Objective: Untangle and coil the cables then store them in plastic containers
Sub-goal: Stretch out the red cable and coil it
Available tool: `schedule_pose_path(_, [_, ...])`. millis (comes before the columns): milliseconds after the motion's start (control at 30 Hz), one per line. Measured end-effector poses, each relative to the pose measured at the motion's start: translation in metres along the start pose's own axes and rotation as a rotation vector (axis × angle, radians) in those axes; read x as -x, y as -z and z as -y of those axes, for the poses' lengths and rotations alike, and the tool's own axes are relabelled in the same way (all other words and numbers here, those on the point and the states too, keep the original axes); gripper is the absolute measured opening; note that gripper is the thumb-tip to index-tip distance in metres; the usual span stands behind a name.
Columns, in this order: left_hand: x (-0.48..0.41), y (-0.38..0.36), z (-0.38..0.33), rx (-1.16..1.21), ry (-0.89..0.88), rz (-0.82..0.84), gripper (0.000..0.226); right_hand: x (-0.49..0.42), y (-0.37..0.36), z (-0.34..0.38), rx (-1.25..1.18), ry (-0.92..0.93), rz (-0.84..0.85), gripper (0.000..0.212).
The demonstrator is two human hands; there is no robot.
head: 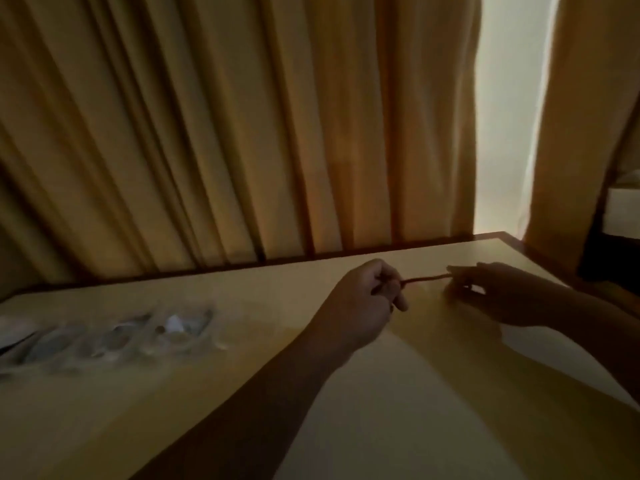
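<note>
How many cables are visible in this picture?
1. A reddish cable is stretched between the left hand and the right hand. More may be hidden in the blurred containers at the left.

pale wooden table point(346, 393); blurred clear plastic containers point(114, 341) lie at its left.

Shot from the head, one wide-angle view, facing forward and down along the surface point(381, 427) to the curtain point(207, 133) behind its far edge. Tilted, with that edge climbing to the right. Near enough to show the cable point(427, 279) between left hand point(360, 299) and right hand point(498, 296), though dim and blurred
</note>
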State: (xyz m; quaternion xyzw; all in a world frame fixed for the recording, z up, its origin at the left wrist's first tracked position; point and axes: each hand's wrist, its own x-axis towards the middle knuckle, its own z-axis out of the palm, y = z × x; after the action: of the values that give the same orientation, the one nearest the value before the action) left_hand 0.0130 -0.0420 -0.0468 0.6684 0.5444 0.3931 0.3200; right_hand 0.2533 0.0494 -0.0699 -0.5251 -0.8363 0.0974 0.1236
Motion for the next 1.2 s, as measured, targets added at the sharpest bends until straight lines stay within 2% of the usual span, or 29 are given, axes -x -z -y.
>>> schedule_pose_path(67, [0.025, 0.025, 0.000, 0.000, 0.026, -0.060, 0.017, 0.010, 0.003, 0.021, -0.256, 0.018, -0.100, 0.047])
schedule_pose_path(133, [0.054, 0.048, 0.010, -0.110, 0.074, -0.088, 0.016, 0.018, 0.003, 0.055, -0.438, 0.046, -0.081, 0.063])
schedule_pose_path(200, [0.081, 0.065, 0.020, -0.238, 0.089, -0.126, 0.023, 0.029, -0.003, 0.095, -0.483, 0.030, 0.062, 0.058])
schedule_pose_path(300, [0.116, 0.079, 0.022, -0.128, 0.061, -0.212, 0.050, 0.046, -0.017, 0.154, -0.405, 0.086, 0.185, 0.050])
schedule_pose_path(367, [0.133, 0.085, 0.022, -0.028, 0.066, -0.213, 0.042, 0.055, -0.025, 0.185, -0.434, 0.136, 0.168, 0.050])
schedule_pose_path(433, [0.146, 0.090, 0.026, -0.112, 0.024, -0.217, 0.028, 0.057, -0.028, 0.206, -0.617, 0.153, 0.214, 0.048])
schedule_pose_path(500, [0.155, 0.098, 0.031, -0.243, -0.076, -0.259, 0.030, 0.058, -0.024, 0.217, -0.886, 0.089, 0.379, 0.044])
schedule_pose_path(600, [0.159, 0.114, 0.035, -0.206, -0.127, -0.355, 0.028, 0.068, -0.024, 0.228, -1.264, -0.027, 0.891, 0.042])
schedule_pose_path(633, [0.158, 0.117, 0.037, -0.168, -0.130, -0.375, 0.026, 0.073, -0.029, 0.234, -1.414, 0.013, 1.055, 0.039])
schedule_pose_path(667, [0.157, 0.119, 0.040, -0.120, -0.120, -0.381, 0.027, 0.078, -0.035, 0.240, -1.577, 0.079, 1.131, 0.037])
schedule_pose_path(700, [0.157, 0.118, 0.044, -0.056, -0.088, -0.371, 0.028, 0.081, -0.040, 0.248, -1.738, 0.150, 1.126, 0.036])
schedule_pose_path(733, [0.158, 0.118, 0.049, 0.001, -0.037, -0.350, 0.027, 0.084, -0.044, 0.259, -1.863, 0.214, 1.059, 0.035])
schedule_pose_path(767, [0.162, 0.116, 0.053, 0.056, 0.010, -0.313, 0.026, 0.084, -0.048, 0.270, -1.947, 0.250, 0.921, 0.034])
schedule_pose_path(833, [0.177, 0.113, 0.055, 0.165, 0.097, -0.209, 0.025, 0.082, -0.053, 0.290, -1.886, 0.276, 0.421, 0.034])
schedule_pose_path(867, [0.188, 0.113, 0.053, 0.208, 0.153, -0.137, 0.024, 0.078, -0.056, 0.295, -1.706, 0.323, 0.140, 0.034])
schedule_pose_path(900, [0.199, 0.115, 0.049, 0.179, 0.189, -0.070, 0.024, 0.072, -0.057, 0.298, -1.426, 0.381, -0.131, 0.032])
schedule_pose_path(933, [0.210, 0.119, 0.046, 0.064, 0.179, -0.024, 0.025, 0.066, -0.056, 0.302, -1.082, 0.466, -0.335, 0.029])
schedule_pose_path(967, [0.222, 0.123, 0.039, -0.089, 0.142, -0.001, 0.027, 0.060, -0.056, 0.303, -0.765, 0.548, -0.423, 0.029])
schedule_pose_path(1000, [0.230, 0.130, 0.032, -0.221, 0.083, -0.028, 0.029, 0.057, -0.057, 0.303, -0.532, 0.602, -0.391, 0.033])
schedule_pose_path(1033, [0.236, 0.139, 0.025, -0.301, 0.026, -0.095, 0.030, 0.057, -0.056, 0.304, -0.421, 0.616, -0.257, 0.035])
schedule_pose_path(1067, [0.239, 0.149, 0.018, -0.365, -0.033, -0.182, 0.028, 0.061, -0.055, 0.303, -0.440, 0.611, -0.072, 0.034])
schedule_pose_path(1133, [0.238, 0.170, 0.010, -0.425, -0.162, -0.350, 0.015, 0.078, -0.055, 0.304, -0.896, 0.587, 0.454, 0.041])
schedule_pose_path(1167, [0.233, 0.177, 0.010, -0.396, -0.217, -0.404, 0.011, 0.087, -0.055, 0.306, -1.205, 0.573, 0.750, 0.045])
schedule_pose_path(1200, [0.224, 0.180, 0.015, -0.331, -0.240, -0.435, 0.013, 0.094, -0.055, 0.311, -1.476, 0.593, 0.977, 0.043])
